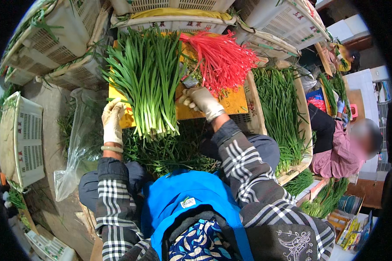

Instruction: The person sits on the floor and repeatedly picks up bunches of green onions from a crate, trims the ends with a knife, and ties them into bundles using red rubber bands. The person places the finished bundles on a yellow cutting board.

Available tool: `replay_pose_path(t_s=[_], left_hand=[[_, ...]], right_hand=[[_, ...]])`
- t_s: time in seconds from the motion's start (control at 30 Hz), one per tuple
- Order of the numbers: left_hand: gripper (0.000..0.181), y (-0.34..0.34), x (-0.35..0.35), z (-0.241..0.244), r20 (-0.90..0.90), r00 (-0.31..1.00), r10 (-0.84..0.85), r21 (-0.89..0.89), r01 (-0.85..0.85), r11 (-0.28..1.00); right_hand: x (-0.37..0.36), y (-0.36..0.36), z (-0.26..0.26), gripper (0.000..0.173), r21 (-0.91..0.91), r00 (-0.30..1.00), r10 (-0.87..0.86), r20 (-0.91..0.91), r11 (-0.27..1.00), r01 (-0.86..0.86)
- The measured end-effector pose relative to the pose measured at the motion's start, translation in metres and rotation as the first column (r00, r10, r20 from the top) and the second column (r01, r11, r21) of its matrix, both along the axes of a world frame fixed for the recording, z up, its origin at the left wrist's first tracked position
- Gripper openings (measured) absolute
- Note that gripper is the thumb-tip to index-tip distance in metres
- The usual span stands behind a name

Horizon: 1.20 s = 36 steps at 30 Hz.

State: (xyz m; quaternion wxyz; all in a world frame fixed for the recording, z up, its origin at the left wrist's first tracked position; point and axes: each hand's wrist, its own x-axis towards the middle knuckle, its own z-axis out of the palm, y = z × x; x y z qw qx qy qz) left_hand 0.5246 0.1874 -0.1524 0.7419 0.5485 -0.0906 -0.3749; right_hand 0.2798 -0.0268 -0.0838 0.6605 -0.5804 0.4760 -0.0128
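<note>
A thick bunch of green garlic chives [150, 84] lies on a yellow board [212, 109], pale stem ends towards me and overhanging the near edge. Just left of the bunch is my left hand [112, 117], in a cream glove; whether its fingers pinch a leaf cannot be made out. To the right of the stems my right hand [201, 101], gloved too, has its fingers curled near the board; a thin dark strand seems to run from them towards the bunch, but what they hold is unclear. Beyond it lies a pile of red plastic ties [220, 60].
A white crate [308, 130] full of chives stands to the right. Other crates [173, 24] line the far side and left. A clear plastic bag [73, 156] hangs at left. Loose leaves [166, 156] lie below the board. A co-worker in pink sleeves [338, 146] sits at right.
</note>
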Motion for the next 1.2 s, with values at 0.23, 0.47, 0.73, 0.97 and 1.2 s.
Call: replay_pose_path(t_s=[0.23,0.47,0.73,0.97,1.2], left_hand=[[0.039,-0.023,-0.043,0.055,0.252,0.966,-0.052,-0.054,0.068,0.996],[0.061,-0.045,-0.055,0.069,0.657,0.719,-0.228,0.184,0.141,0.973],[0.058,-0.050,-0.061,0.069,0.822,0.427,-0.377,0.395,0.049,0.917],[0.059,-0.043,-0.041,0.055,0.779,0.378,-0.500,0.490,0.129,0.862],[0.060,-0.002,0.014,0.077,0.225,0.753,-0.618,-0.013,0.637,0.771]], right_hand=[[0.022,0.007,0.030,0.034,-0.079,0.985,0.126,0.118,0.990,-0.117],[0.041,0.009,0.042,0.033,-0.479,0.907,0.406,-0.111,0.778,-0.407],[0.050,0.021,0.050,0.033,-0.650,0.901,0.408,-0.148,0.646,-0.400],[0.098,0.044,0.053,0.033,-0.786,0.799,0.443,-0.407,0.276,-0.554],[0.105,0.053,0.047,0.028,-0.825,0.788,0.383,-0.482,0.105,-0.556]])
